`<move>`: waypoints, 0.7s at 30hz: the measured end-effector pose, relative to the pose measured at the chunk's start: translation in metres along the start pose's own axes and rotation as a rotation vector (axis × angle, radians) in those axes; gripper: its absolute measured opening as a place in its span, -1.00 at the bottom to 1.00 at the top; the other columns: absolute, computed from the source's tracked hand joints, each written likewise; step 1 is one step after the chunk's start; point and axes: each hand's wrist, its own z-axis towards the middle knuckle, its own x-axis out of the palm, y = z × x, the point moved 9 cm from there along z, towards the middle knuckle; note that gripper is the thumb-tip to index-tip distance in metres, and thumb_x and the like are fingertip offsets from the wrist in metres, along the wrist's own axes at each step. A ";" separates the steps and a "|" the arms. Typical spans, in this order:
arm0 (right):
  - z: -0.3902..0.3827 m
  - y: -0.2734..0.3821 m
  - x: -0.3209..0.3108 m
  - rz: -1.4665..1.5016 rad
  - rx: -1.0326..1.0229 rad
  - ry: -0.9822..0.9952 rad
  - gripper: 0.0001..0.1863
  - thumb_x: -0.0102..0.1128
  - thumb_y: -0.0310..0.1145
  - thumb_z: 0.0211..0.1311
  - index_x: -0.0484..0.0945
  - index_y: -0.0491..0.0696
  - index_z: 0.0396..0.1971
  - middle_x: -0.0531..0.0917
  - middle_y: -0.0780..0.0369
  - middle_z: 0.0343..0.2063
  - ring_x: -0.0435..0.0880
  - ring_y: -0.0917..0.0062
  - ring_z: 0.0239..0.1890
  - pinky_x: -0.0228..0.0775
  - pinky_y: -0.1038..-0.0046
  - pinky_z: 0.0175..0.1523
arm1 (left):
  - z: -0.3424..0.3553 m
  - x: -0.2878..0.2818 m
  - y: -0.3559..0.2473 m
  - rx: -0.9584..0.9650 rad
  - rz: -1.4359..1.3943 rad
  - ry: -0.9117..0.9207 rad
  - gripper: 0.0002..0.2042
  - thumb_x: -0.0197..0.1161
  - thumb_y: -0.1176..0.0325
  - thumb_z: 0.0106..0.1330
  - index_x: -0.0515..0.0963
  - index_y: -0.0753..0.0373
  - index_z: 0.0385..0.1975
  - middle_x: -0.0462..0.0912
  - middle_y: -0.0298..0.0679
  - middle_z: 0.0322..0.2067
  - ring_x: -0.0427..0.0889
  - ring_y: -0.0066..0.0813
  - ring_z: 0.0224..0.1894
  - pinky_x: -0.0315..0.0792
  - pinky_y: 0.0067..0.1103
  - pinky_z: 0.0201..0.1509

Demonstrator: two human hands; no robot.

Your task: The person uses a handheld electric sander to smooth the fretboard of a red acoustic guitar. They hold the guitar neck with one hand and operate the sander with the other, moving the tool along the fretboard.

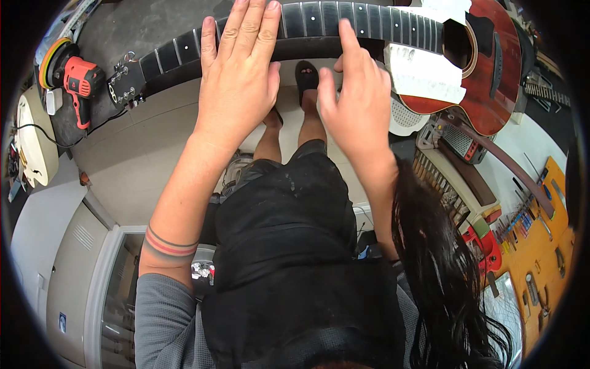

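Note:
An acoustic guitar (505,61) with a dark red body lies across the bench, its body at the right and its headstock (126,85) with tuning pegs at the left. No strings show on its fretboard (313,19). My left hand (236,80) lies flat over the fretboard, fingers stretched across the frets. Near the fretboard's lower edge is my right hand (359,92), index finger extended toward the frets and thumb apart, with nothing in it. White paper sheets (424,71) cover the guitar's top beside the fretboard end and soundhole.
A red and black polisher (80,80) rests at the left beside a cream curved guitar body (37,138). Right of me are a case of small tools (439,175), a red-fronted box (464,144) and a wooden pegboard (541,258) with hand tools. A cable trails near the polisher.

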 end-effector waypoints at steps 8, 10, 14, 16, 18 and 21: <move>0.024 -0.001 -0.010 -0.015 0.031 0.168 -0.11 0.36 -0.50 0.41 0.29 -0.36 0.70 0.77 -0.05 -0.37 0.78 0.04 -0.33 0.59 0.00 -0.10 | -0.016 0.000 -0.010 -0.051 -0.015 0.063 -0.07 0.42 0.46 0.34 0.22 0.42 0.75 0.15 0.17 0.80 0.08 0.15 0.87 -0.03 0.22 0.86; 0.016 -0.001 -0.010 -0.005 0.045 0.177 -0.12 0.36 -0.51 0.41 0.30 -0.36 0.70 0.77 -0.03 -0.39 0.77 0.04 -0.35 0.59 0.02 -0.13 | -0.019 -0.001 -0.012 -0.058 -0.033 0.073 -0.08 0.42 0.46 0.34 0.21 0.43 0.75 0.14 0.17 0.80 0.07 0.16 0.87 -0.02 0.22 0.86; -0.001 -0.006 -0.005 -0.031 0.118 0.231 -0.10 0.39 -0.44 0.46 0.27 -0.17 0.76 0.81 0.04 -0.33 0.80 0.05 -0.36 0.62 0.04 -0.18 | -0.019 0.001 -0.013 -0.050 0.016 0.103 -0.08 0.42 0.46 0.35 0.20 0.44 0.75 0.13 0.18 0.81 0.07 0.17 0.87 -0.01 0.22 0.85; -0.001 -0.006 -0.005 -0.041 0.116 0.233 -0.09 0.39 -0.44 0.47 0.26 -0.17 0.76 0.81 0.04 -0.34 0.80 0.04 -0.37 0.62 0.03 -0.19 | -0.018 0.001 -0.014 -0.052 0.016 0.105 -0.07 0.42 0.46 0.35 0.20 0.44 0.76 0.13 0.18 0.81 0.06 0.17 0.87 -0.02 0.23 0.85; 0.012 0.000 -0.015 -0.013 0.065 0.201 -0.13 0.34 -0.50 0.42 0.29 -0.35 0.70 0.76 -0.02 -0.45 0.77 0.02 -0.42 0.60 0.02 -0.20 | -0.020 0.001 -0.015 -0.045 0.007 0.071 -0.07 0.42 0.46 0.35 0.19 0.44 0.76 0.13 0.18 0.81 0.06 0.16 0.87 -0.02 0.23 0.85; 0.027 -0.002 -0.011 -0.041 0.066 0.212 -0.11 0.33 -0.47 0.44 0.25 -0.35 0.72 0.77 -0.03 -0.46 0.78 0.00 -0.45 0.63 0.00 -0.23 | -0.024 0.004 -0.014 -0.037 -0.011 0.011 -0.07 0.42 0.46 0.36 0.18 0.43 0.76 0.11 0.18 0.81 0.05 0.16 0.88 -0.03 0.22 0.86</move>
